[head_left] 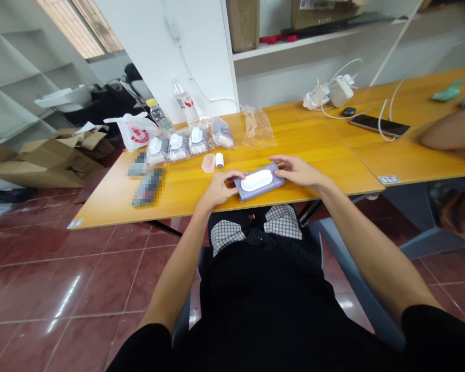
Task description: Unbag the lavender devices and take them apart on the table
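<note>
1. Both hands, left (217, 190) and right (299, 171), grip a purple case (259, 182) by its ends.
2. Case rests on the bench (318, 150) edge, white insert seated.
3. Closing it likely needs steady, even pressure.

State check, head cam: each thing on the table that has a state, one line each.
purple pack: flat at table edge, white lid shut, held at both ends
left hand: grip on pack's left end
right hand: fingers on pack's right end
pink cap: off, lying loose
white cylinder: upright beside cap
bagged packs: sealed, in a row
empty bag: lying flat
phone: screen dark, cable attached
</note>
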The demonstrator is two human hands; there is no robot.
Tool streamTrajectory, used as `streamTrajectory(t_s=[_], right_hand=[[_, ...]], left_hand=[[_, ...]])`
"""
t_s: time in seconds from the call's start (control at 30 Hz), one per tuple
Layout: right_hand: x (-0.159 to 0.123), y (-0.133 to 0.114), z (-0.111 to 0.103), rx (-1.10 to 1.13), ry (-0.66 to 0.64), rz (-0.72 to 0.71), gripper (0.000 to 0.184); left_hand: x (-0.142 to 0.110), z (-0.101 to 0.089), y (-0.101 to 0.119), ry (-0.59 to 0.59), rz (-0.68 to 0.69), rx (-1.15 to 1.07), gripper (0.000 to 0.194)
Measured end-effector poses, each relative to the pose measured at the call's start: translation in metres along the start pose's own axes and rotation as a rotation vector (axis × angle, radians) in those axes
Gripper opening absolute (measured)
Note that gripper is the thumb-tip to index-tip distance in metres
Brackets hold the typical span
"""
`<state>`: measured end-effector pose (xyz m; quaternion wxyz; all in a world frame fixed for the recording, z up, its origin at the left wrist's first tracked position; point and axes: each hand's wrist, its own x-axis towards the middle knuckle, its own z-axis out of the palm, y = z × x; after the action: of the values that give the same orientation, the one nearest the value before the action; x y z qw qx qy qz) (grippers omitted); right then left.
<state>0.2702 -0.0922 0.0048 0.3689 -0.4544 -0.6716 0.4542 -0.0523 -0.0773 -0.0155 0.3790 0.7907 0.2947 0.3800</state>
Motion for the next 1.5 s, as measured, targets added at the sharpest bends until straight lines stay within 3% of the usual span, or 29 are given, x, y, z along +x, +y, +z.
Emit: streamTrajectory(t_s=[0.2,0.37,0.7,1.07,1.33,1.5], right_hand=[[-0.002,-0.010,0.008,0.278,0.054,0.063,0.066],[0.002,-0.009,0.019,0.573,0.030,0.147,0.070],[-0.007,-0.013,0.006,0.401,-0.077,0.252,0.075],[0.003,-0.007,0.009,0.192,0.065,0.191,0.057],[0.006,-0.006,0.016,0.172,0.125,0.169,0.062],[0.009,-0.006,0.022,0.166,0.120,0.124,0.043]], left_hand=[[0.003,0.005,0.008,0.094,-0.047,-0.153,0.033],[0.005,0.002,0.011,0.085,-0.030,-0.176,0.036],[0.003,0.001,0.008,0.047,-0.050,-0.179,0.037],[0.002,-0.003,0.008,0.125,-0.035,-0.155,0.044],[0.003,-0.006,0.004,0.101,-0.046,-0.126,0.042],[0.002,-0.009,0.002,0.116,-0.046,-0.148,0.042]])
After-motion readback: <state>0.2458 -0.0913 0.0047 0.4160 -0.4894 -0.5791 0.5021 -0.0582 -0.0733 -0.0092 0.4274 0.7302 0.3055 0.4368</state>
